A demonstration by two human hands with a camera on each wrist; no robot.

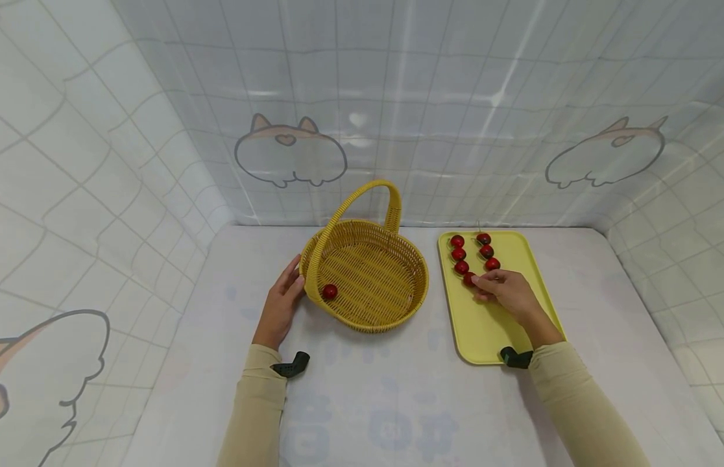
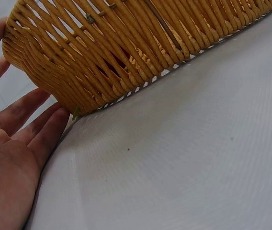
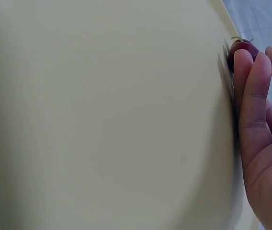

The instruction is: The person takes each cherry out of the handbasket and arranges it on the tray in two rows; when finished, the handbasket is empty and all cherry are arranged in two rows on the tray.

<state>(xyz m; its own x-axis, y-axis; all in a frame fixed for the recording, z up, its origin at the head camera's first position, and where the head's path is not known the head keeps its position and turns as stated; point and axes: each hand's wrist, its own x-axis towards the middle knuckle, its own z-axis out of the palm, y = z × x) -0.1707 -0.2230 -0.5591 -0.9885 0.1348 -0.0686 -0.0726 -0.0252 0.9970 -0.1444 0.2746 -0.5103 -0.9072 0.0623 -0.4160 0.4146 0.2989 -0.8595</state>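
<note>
A yellow wicker basket [image 1: 417, 305] with a tall arched handle stands on the table at centre left. One red cherry [image 1: 329, 292] lies inside it, near the left wall. My left hand [image 1: 283, 305] rests against the basket's left side, its fingers extended along the weave in the left wrist view. To the right, several dark red cherries [image 1: 458, 254] form two rows on a yellow tray [image 1: 479, 344]. My right hand [image 1: 508, 292] is low over the tray, its fingertips and thumb around the nearest cherry [image 3: 241, 47] of the left row, partly hidden behind the fingers.
The table [image 1: 362, 395] is covered in white cloth. Pale curtain-like walls [image 1: 432, 130] with a grid and cartoon animals rise behind and at both sides. A black wrist device [image 1: 292, 365] sits at each sleeve. A strip of table separates basket and tray.
</note>
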